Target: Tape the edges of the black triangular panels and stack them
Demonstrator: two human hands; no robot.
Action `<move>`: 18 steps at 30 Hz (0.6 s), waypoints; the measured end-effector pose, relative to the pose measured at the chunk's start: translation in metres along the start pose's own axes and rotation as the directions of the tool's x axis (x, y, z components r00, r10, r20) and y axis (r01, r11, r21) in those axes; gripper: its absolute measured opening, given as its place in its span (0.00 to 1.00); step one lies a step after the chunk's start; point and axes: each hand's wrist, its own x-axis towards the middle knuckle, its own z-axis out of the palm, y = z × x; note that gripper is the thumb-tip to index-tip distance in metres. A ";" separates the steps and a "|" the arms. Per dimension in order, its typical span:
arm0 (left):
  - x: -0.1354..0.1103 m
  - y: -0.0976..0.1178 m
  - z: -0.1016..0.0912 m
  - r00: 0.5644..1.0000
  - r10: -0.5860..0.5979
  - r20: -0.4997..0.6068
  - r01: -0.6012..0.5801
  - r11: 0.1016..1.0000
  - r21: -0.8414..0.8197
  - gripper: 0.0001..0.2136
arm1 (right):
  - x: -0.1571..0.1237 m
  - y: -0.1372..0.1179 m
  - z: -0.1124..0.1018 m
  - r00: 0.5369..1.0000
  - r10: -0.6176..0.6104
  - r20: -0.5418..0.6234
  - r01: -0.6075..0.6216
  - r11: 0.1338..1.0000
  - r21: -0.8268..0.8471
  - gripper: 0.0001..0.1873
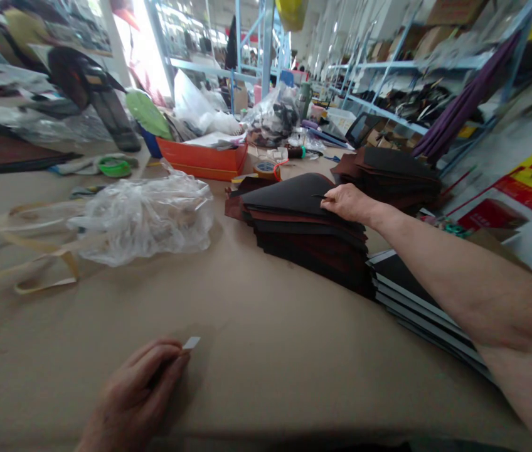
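Observation:
My left hand (141, 386) is low at the front of the table, thumb and fingers pinched on a small white label (191, 343) that sticks out past the fingertips. My right hand (347, 202) reaches out over a tall stack of dark brown and black sheets (289, 196). Between its closed fingers is a thin dark pointed thing (317, 196), its tip just above the top sheet; its exact kind is too small to tell. Under my right forearm lies a stack of black panels with pale edges (428, 307).
A crumpled clear plastic bag (146, 216) and loose tan strips (44, 251) lie on the left. Further back are an orange box (200, 160), a tape roll (266, 168) and another stack of dark sheets (393, 172). Blue shelving (383, 107) stands at the right.

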 end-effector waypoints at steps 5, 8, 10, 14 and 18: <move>0.002 0.004 0.002 0.999 0.031 -0.041 -0.031 0.999 -0.010 0.08 | -0.002 -0.004 0.003 1.000 0.011 -0.016 -0.011 1.000 0.008 0.18; 0.001 0.004 0.003 0.999 0.020 -0.026 -0.021 0.999 -0.024 0.07 | -0.005 -0.012 0.001 1.000 -0.013 -0.008 0.013 1.000 -0.019 0.20; 0.001 0.005 0.003 1.000 0.009 -0.016 -0.009 1.000 -0.025 0.07 | -0.006 -0.015 -0.002 1.000 -0.031 0.000 0.031 0.998 -0.054 0.17; 0.001 0.006 0.003 1.000 0.015 -0.021 -0.016 0.999 -0.035 0.07 | -0.007 -0.016 -0.008 0.997 -0.076 0.025 0.079 0.991 -0.109 0.16; 0.002 0.007 0.004 1.000 -0.003 -0.010 0.003 1.000 -0.024 0.07 | -0.007 -0.016 -0.007 0.994 -0.104 0.039 0.108 0.984 -0.145 0.17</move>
